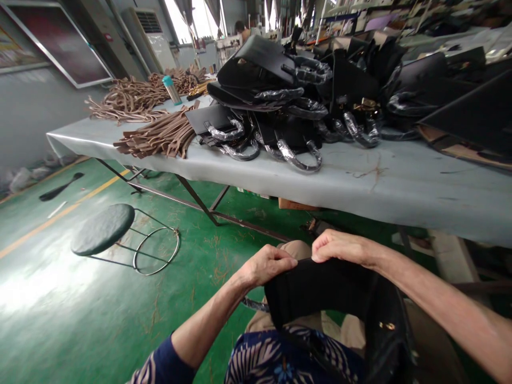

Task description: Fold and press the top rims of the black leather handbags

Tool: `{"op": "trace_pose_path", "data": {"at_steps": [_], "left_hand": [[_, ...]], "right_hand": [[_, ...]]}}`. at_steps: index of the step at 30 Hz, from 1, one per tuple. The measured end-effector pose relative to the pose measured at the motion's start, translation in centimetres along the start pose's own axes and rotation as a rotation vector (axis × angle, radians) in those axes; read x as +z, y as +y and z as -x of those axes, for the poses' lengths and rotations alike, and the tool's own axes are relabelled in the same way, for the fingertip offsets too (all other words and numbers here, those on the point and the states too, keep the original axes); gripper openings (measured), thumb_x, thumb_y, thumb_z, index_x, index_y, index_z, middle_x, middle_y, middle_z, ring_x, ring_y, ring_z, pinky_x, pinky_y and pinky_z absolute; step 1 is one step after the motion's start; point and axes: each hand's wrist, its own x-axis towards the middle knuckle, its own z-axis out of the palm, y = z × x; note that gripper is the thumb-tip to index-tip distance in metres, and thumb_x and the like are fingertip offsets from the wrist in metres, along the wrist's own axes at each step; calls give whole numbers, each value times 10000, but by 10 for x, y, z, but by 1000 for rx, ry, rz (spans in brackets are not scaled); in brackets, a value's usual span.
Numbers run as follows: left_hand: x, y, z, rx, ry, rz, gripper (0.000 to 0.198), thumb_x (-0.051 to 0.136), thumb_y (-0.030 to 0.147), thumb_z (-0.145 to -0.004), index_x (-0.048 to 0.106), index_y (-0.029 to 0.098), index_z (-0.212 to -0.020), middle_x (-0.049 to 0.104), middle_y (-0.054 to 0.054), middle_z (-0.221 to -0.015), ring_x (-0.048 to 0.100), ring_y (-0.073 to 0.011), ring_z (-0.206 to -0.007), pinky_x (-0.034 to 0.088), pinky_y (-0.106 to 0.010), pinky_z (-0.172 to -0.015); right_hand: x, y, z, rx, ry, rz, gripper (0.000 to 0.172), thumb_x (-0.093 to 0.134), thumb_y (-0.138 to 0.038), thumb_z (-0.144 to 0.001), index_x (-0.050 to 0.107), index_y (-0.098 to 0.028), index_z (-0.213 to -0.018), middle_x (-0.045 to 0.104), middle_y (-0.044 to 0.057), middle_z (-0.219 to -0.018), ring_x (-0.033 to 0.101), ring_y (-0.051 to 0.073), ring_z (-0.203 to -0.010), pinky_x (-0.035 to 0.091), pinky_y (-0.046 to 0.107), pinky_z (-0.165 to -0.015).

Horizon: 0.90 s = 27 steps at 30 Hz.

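A black handbag [320,290] lies across my lap, with a small gold-coloured fitting on its right part. My left hand [267,265] pinches its upper edge, thumb lying along the rim. Close beside it, my right hand [338,248] grips the same edge with curled fingers. A short gap separates the two hands. Part of a plastic-wrapped handle [256,304] shows below my left wrist. The bag's lower side blurs into shadow at the bottom right.
A long table [248,169] in front of me carries piled black handbags [260,64] with wrapped handles, bundles of brown straps [160,134] and a turquoise bottle [172,90]. A round stool [104,228] lies tipped on the green floor at left. Thread scraps litter the floor.
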Motion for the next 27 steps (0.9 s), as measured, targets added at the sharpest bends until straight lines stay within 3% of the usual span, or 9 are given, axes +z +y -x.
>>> {"op": "trace_pose_path", "data": {"at_steps": [5, 13, 18, 22, 27], "left_hand": [[1, 1, -2, -38, -8, 28, 412, 510, 511, -749, 476, 130, -597, 274, 58, -528, 201, -59, -494, 126, -241, -451], [3, 4, -2, -38, 5, -21, 377, 494, 463, -762, 516, 118, -613, 313, 51, -540, 241, -61, -500, 155, -229, -448], [3, 21, -3, -10, -40, -171, 292, 464, 358, -774, 591, 110, -686, 366, 44, -557, 288, -66, -513, 187, -220, -461], [4, 36, -11, -11, -100, -287, 338, 474, 382, -769, 492, 129, -544, 301, 52, -507, 239, -60, -475, 161, -239, -454], [8, 38, -23, 50, -184, -274, 320, 469, 353, -774, 459, 132, -542, 278, 57, -508, 225, -52, -474, 150, -236, -458]], "right_hand": [[0, 4, 0, -12, 14, 18, 168, 546, -292, -588, 537, -157, -488, 318, -61, -428, 261, 80, -478, 144, 253, -469], [-1, 8, 3, 29, -32, -83, 197, 567, -336, -568, 601, -143, -587, 469, -32, -486, 381, 96, -489, 260, 230, -483], [3, 7, 2, 5, 10, -30, 150, 545, -281, -580, 551, -152, -503, 349, -61, -432, 283, 74, -458, 172, 235, -457], [5, 8, 2, -9, 28, 20, 174, 519, -273, -601, 505, -160, -471, 277, -69, -430, 233, 70, -460, 140, 243, -459], [2, 12, 4, -6, 7, 32, 145, 514, -248, -597, 518, -157, -485, 306, -64, -439, 259, 73, -469, 154, 241, -457]]}}
